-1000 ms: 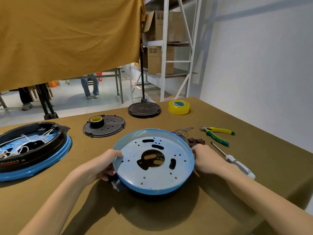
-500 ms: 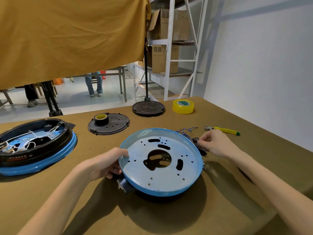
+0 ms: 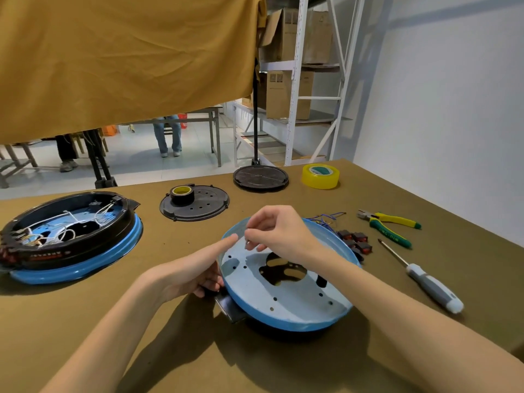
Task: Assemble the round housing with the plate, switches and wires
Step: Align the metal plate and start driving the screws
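Two bare hands work over the round blue plate (image 3: pixel 286 290), which sits tilted on a dark housing (image 3: pixel 231 307) at the near centre of the olive-covered table (image 3: pixel 85 321). We see the left hand (image 3: pixel 187 272) at the plate's left rim, forefinger stretched straight along the edge and the remaining fingers curled under the dark part below. Half a second ago that hand clasped the same rim with the forefinger bent. The right hand (image 3: pixel 279 232), which was then off to the right among the switches, has crossed over the plate and now hangs above its far-left part, thumb and forefinger pinched on a small pale piece we cannot identify. The red-and-black switches (image 3: pixel 355 241) and their blue wires (image 3: pixel 326 218) lie uncovered just beside the plate's far-right rim. Right of them lie the yellow-green pliers (image 3: pixel 390 225) and a grey-handled screwdriver (image 3: pixel 425 282), well apart from the hands. At far left sits a second housing (image 3: pixel 71 236), black on a blue ring, with white wires inside. Farther back rest a black perforated disc (image 3: pixel 195 205) carrying a roll of black tape (image 3: pixel 182 194), a round stand base (image 3: pixel 261 177) and a yellow tape roll (image 3: pixel 320 175).
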### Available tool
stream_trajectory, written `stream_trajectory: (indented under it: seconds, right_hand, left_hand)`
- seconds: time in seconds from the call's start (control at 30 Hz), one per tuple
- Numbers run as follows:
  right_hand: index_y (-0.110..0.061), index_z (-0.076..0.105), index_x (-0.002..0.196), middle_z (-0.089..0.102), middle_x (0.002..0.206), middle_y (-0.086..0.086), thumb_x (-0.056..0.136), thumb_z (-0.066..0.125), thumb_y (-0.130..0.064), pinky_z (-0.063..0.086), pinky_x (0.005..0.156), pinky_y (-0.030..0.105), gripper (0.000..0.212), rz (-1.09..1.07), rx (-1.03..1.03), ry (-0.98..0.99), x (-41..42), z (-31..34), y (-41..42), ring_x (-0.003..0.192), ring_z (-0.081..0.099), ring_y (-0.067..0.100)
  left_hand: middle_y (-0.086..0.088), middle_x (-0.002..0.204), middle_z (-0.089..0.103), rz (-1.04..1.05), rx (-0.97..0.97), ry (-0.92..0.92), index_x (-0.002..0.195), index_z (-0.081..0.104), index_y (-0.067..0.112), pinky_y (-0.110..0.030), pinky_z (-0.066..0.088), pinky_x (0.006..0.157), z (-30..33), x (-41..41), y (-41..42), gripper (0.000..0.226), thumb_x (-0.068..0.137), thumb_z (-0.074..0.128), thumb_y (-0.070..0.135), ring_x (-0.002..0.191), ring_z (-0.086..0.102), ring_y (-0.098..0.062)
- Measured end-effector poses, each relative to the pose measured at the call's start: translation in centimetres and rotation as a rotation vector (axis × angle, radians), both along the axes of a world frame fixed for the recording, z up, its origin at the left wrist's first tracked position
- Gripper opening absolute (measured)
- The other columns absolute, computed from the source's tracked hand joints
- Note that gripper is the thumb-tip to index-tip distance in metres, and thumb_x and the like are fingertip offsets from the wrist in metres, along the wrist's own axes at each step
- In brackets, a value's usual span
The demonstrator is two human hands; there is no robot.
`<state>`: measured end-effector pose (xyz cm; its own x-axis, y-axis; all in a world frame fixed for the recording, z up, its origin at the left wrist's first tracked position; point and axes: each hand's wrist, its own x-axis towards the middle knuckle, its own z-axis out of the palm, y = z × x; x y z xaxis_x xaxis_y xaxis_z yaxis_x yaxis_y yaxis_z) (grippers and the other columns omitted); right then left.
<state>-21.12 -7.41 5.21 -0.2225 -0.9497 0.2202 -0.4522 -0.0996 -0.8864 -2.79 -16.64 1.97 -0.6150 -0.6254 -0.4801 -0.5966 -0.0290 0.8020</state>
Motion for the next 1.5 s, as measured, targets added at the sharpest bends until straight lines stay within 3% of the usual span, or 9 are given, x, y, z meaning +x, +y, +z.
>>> stream_trajectory:
  seconds: [0.07, 0.27, 0.4, 0.63, 0.93, 1.17, 1.37, 1.5]
  right_hand:
    - [-0.002, 0.07, 0.095, 0.078, 0.08, 0.011, 0.09, 0.074, -0.003, 0.062, 0.063, 0.029, 0.007, 0.015, 0.002, -0.023, 0.5, -0.5, -0.7, 0.071, 0.077, 0.021]
    - [-0.003, 0.07, 0.095, 0.078, 0.083, 0.011, 0.089, 0.077, -0.004, 0.063, 0.061, 0.03, 0.009, 0.062, 0.0, -0.023, 1.2, -1.4, -1.4, 0.073, 0.078, 0.021]
    - [-0.004, 0.072, 0.097, 0.078, 0.087, 0.009, 0.089, 0.078, -0.005, 0.065, 0.071, 0.036, 0.01, 0.081, -0.029, 0.089, 1.4, -1.6, -1.5, 0.076, 0.077, 0.018]
    - [-0.017, 0.078, 0.09, 0.073, 0.081, -0.009, 0.09, 0.073, -0.018, 0.056, 0.068, 0.024, 0.005, 0.157, -0.109, 0.498, 2.0, -1.7, -0.6, 0.076, 0.066, 0.008]
    - [-0.02, 0.082, 0.092, 0.075, 0.083, -0.006, 0.091, 0.073, -0.023, 0.057, 0.07, 0.035, 0.01, 0.119, 0.008, 0.542, 1.9, -1.0, -1.2, 0.077, 0.066, 0.012]
    - [-0.019, 0.081, 0.096, 0.074, 0.086, -0.008, 0.094, 0.072, -0.025, 0.052, 0.066, 0.02, 0.011, 0.081, 0.041, 0.565, 2.0, -1.1, -1.4, 0.076, 0.066, 0.006]
    - [-0.02, 0.079, 0.096, 0.075, 0.089, -0.006, 0.096, 0.069, -0.029, 0.058, 0.077, 0.036, 0.014, 0.031, 0.023, 0.653, 2.4, -1.1, -0.9, 0.081, 0.066, 0.01]
    - [-0.02, 0.078, 0.094, 0.074, 0.086, -0.007, 0.096, 0.069, -0.03, 0.057, 0.076, 0.038, 0.014, 0.054, 0.02, 0.69, 2.7, -1.1, -0.7, 0.079, 0.065, 0.01]
  left_hand:
    - [-0.006, 0.08, 0.055, -0.018, 0.036, 0.035, 0.104, 0.058, 0.01, -0.031, 0.036, 0.069, 0.2, 0.3, -0.1, 0.096, 0.073, 0.031, 0.096, 0.071, 0.045, -0.016]
    - [-0.004, 0.075, 0.056, -0.002, 0.061, 0.04, 0.099, 0.058, 0.008, -0.032, 0.037, 0.071, -0.4, 0.2, -0.6, 0.1, 0.075, 0.018, 0.097, 0.072, 0.047, -0.017]
    - [-0.002, 0.072, 0.059, -0.018, 0.093, 0.038, 0.098, 0.058, 0.008, -0.033, 0.038, 0.072, -0.6, 0.4, -1.0, 0.098, 0.077, 0.021, 0.097, 0.071, 0.048, -0.017]
    - [-0.005, 0.077, 0.057, -0.017, 0.1, 0.047, 0.099, 0.056, 0.008, -0.033, 0.037, 0.074, -0.7, 0.4, -1.1, 0.093, 0.081, 0.024, 0.093, 0.075, 0.047, -0.019]
    - [-0.004, 0.08, 0.057, -0.016, 0.098, 0.05, 0.099, 0.057, 0.01, -0.035, 0.036, 0.075, -0.7, 0.5, -1.0, 0.091, 0.081, 0.025, 0.093, 0.076, 0.047, -0.018]
    - [-0.006, 0.086, 0.055, -0.007, 0.072, 0.037, 0.102, 0.057, 0.011, -0.034, 0.035, 0.076, -0.9, 0.1, -0.7, 0.093, 0.083, 0.017, 0.092, 0.078, 0.044, -0.018]
    - [-0.003, 0.077, 0.055, -0.007, 0.069, 0.035, 0.094, 0.058, 0.012, -0.033, 0.036, 0.074, -1.2, 0.0, -0.9, 0.093, 0.081, 0.014, 0.094, 0.076, 0.044, -0.017]
    - [0.0, 0.073, 0.058, -0.006, 0.052, 0.031, 0.091, 0.06, 0.015, -0.033, 0.037, 0.072, -1.6, -0.1, -1.0, 0.096, 0.077, 0.011, 0.096, 0.075, 0.046, -0.017]
